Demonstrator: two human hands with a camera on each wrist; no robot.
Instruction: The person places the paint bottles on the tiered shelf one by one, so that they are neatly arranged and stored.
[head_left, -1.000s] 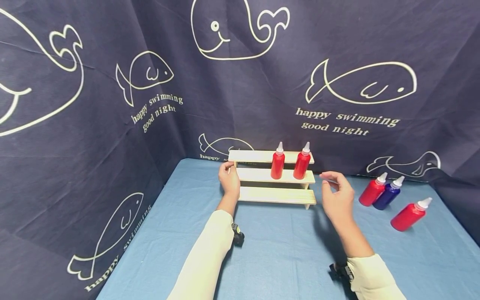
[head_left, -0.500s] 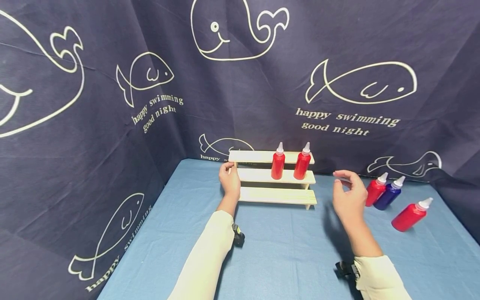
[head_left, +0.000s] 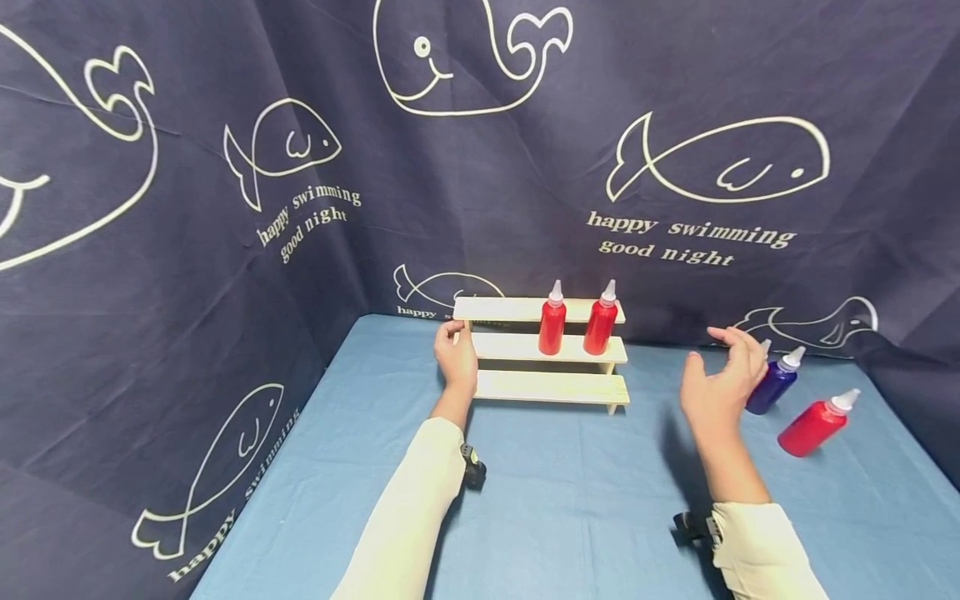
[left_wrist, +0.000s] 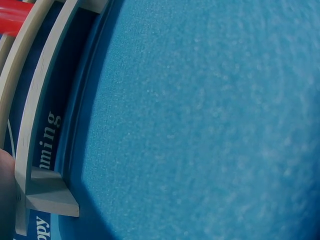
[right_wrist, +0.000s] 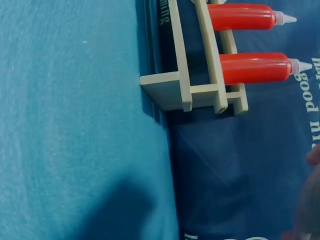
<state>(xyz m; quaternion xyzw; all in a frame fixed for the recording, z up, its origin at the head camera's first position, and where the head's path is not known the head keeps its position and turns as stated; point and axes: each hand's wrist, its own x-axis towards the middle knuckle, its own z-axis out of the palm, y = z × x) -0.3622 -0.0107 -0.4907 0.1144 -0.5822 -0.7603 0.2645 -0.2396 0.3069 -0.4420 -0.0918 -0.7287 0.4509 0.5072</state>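
Observation:
A three-tier wooden display rack (head_left: 551,386) stands at the back of the blue-covered table. Two red squeeze bottles, a left one (head_left: 552,327) and a right one (head_left: 601,325), stand upright on its middle tier. My left hand (head_left: 457,360) grips the rack's left end; in the left wrist view only a bit of that hand shows beside the wood. To the right of the rack, my right hand (head_left: 723,392) is raised with thumb and fingers spread, holding nothing. It covers most of another red bottle, whose white tip (head_left: 766,344) peeks out beside a dark blue bottle (head_left: 772,383).
One more red bottle (head_left: 814,425) with a white nozzle is at the right, nearer the front. Dark blue cloth (head_left: 525,192) printed with whales and fish hangs behind and at the left. The blue tablecloth (head_left: 555,492) extends in front of the rack.
My right hand has moved right, away from the rack toward the bottles, and its fingers have spread wider. My left hand stays at the rack's end. The view has shifted slightly.

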